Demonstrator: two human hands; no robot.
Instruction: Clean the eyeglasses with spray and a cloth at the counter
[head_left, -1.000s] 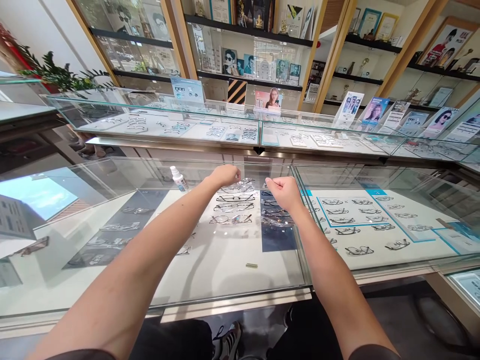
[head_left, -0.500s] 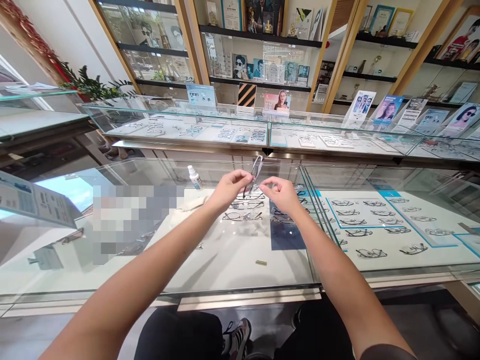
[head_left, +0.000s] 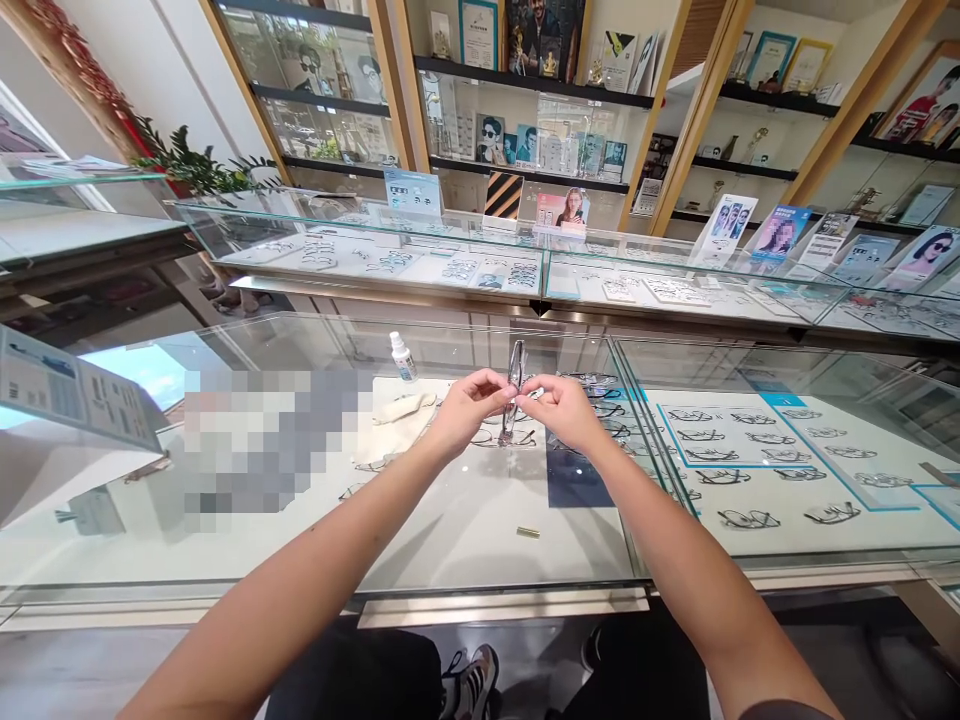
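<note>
A pair of eyeglasses is held up on edge above the glass display counter. My left hand pinches it from the left with thumb and fingers. From the other side, my right hand has its fingertips closed on the same pair, and the two hands meet at the frame. Behind my left hand stands a white spray bottle, with a cream cloth lying in front of it. Below the hands, more eyeglasses lie in the case, partly hidden by my fingers.
Rows of eyeglasses lie in the case on the right. A dark blue panel and a small gold-green bar are nearer me. A sign stands at the left. Another glass counter runs across behind.
My right hand has come left from beside the eyeglasses and now touches them with my left hand. The eyeglasses now stand more upright. The whole view has shifted slightly.
</note>
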